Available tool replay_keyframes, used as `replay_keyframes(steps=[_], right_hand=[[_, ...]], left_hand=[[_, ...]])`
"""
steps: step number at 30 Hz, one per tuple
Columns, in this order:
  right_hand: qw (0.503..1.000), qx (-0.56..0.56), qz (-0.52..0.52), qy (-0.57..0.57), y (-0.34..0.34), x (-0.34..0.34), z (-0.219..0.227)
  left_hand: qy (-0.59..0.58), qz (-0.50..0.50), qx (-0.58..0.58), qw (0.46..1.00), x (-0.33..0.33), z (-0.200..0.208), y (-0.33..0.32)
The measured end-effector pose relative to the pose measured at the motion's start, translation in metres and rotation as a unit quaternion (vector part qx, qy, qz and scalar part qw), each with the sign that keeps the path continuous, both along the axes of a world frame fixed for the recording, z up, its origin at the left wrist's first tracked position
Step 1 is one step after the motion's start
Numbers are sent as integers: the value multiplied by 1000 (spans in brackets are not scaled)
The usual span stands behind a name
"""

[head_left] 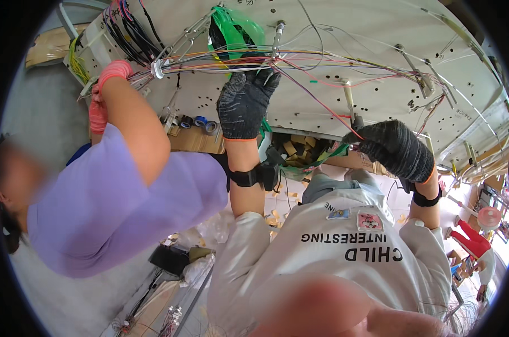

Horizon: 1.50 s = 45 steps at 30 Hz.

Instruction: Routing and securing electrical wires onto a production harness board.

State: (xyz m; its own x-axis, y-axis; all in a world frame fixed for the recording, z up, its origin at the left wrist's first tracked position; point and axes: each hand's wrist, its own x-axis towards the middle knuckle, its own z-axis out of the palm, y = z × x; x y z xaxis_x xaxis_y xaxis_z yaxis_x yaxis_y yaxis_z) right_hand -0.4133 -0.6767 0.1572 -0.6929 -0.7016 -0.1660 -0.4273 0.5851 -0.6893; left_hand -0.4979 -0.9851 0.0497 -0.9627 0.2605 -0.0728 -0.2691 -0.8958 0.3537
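Note:
A long bundle of thin coloured wires (209, 60) runs across a pale board (322, 104) with holes and upright pegs. My left hand (246, 104), in a black knitted glove, is closed around the bundle beneath a hanging green plastic bag (237, 31). From that spot a pinkish-red wire (316, 98) slants down to my right hand (398, 150). That hand, gloved alike, pinches the wire near the board's lower edge; the wire's tip is hidden by the fingers. A green strip (336, 151) passes just beside these fingers.
On the left a person in a purple top works at the wires with pink-gloved hands (111, 76). Black cables (128, 31) hang at the upper left. Tape rolls (200, 121) sit below the board. Metal pegs (350, 98) stick out near my hands. Cardboard scraps (296, 147) lie beneath.

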Motion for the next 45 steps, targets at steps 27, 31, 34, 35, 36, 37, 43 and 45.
replay_keyframes(steps=[27,31,34,35,36,37,43,45], right_hand=[[921,8,-219,323,-100,-61,-20],[881,31,-168,441,-102,-80,-44],[910,-58,-185,367,-100,-87,-36],[909,-69,-188,365,-100,-89,-35],[910,-69,-187,364,-100,-91,-33],[915,-82,-184,348,-100,-92,-29],[925,-109,-170,320,-100,-94,-22],[933,-99,-170,302,-99,-96,-18]], left_hand=[[134,199,-357,903,14,10,35],[50,134,-259,955,5,-16,26],[145,160,-483,849,12,-9,33],[118,150,-463,865,10,-7,33],[116,151,-463,866,10,-4,33],[136,171,-493,842,10,-1,34],[152,187,-452,859,7,-4,45],[120,186,-427,877,6,-6,45]])
